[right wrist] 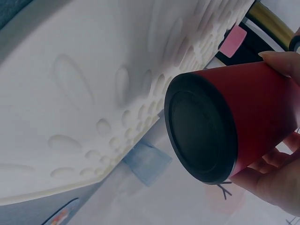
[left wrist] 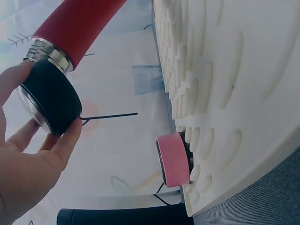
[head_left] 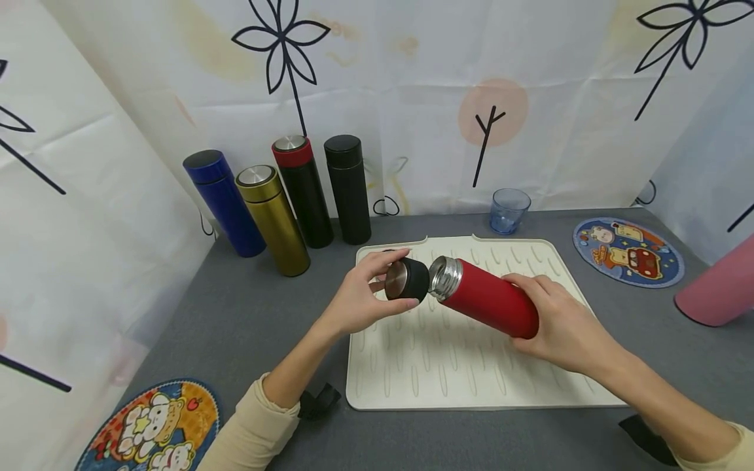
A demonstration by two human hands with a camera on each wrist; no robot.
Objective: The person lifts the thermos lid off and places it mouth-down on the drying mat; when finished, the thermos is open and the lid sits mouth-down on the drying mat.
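My left hand pinches a black cap with a steel top between thumb and fingers. My right hand grips a red thermos bottle near its base. The bottle lies tilted in the air, its bare threaded steel neck pointing left and right at the cap's open side. In the right wrist view the black bottom of the bottle faces the camera. Both pieces are held over a cream ridged mat. A pink cap sits on the mat's far side, mostly hidden behind my left hand in the head view.
Blue, gold, black-and-red and black thermos bottles stand at the back left. A blue glass stands behind the mat. Cartoon placemats lie right and front left. A pink bottle is at the right edge.
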